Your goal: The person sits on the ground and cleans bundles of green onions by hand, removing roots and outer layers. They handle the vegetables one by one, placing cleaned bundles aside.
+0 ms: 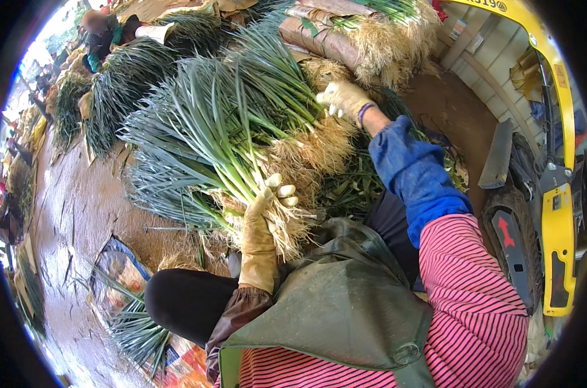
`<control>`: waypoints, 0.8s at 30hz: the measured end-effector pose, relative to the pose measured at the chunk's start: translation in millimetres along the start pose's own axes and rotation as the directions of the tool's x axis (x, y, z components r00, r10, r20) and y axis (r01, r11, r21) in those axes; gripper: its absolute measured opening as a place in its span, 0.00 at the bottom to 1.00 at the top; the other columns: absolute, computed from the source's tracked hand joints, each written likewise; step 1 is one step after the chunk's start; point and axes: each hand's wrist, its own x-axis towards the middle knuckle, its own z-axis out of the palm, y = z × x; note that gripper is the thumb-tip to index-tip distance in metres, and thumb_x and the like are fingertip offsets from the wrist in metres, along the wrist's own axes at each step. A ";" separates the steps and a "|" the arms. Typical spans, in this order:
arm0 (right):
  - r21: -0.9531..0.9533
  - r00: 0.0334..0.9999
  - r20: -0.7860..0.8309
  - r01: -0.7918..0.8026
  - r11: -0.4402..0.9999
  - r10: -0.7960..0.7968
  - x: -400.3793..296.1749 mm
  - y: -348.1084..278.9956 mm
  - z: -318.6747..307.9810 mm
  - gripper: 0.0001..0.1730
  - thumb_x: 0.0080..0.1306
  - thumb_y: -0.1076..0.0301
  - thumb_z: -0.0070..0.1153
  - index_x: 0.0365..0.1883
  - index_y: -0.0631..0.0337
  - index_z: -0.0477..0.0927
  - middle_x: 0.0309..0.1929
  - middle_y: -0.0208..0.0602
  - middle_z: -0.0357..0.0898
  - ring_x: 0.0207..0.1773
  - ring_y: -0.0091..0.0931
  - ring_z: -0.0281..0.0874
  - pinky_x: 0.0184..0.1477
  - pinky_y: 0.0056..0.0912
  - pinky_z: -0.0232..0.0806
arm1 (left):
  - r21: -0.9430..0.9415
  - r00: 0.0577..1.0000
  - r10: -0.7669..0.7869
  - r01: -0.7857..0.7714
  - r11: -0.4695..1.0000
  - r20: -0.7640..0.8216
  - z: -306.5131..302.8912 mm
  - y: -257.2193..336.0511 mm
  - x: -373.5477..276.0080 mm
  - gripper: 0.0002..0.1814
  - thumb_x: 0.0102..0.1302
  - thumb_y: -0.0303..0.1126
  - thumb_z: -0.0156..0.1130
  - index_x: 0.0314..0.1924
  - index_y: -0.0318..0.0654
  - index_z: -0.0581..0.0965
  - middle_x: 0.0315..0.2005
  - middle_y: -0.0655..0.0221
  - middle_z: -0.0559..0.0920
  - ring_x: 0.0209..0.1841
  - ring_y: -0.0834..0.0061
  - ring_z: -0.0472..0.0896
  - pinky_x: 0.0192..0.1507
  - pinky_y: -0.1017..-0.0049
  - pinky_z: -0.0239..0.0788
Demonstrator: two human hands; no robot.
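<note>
My left hand [262, 220], in a worn tan glove with bare fingertips, grips a bunch of green onion-like plants [225, 167] by the stem bases. Pale roots [288, 230] hang out below its fingers, and long leaves fan up and to the left. Beyond that bunch lies a large heap of the same plants [269, 82], roots facing right. Over the root end of this heap is my right hand [346, 101], also in a tan glove, its fingers curled. Whether anything is inside those fingers cannot be made out.
A yellow machine [558, 252] with a track stands at right, beside a wall. Wrapped bundles [322, 41] lie at the top. Another person [99, 36] is among more heaps at upper left. Wet ground [70, 218] runs along the left. A printed sheet [121, 262] holds more plants below.
</note>
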 end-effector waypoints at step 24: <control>0.212 0.744 0.652 0.005 0.977 -0.145 -75.9 -53.2 139.9 0.14 0.61 0.57 0.56 0.33 0.59 0.80 0.21 0.30 0.77 0.20 0.21 0.72 0.21 0.23 0.66 | 0.049 0.930 -0.129 0.155 0.987 -0.346 -48.0 -25.8 17.2 0.17 0.63 0.31 0.59 0.48 0.28 0.74 0.37 0.57 0.81 0.30 0.67 0.80 0.29 0.68 0.77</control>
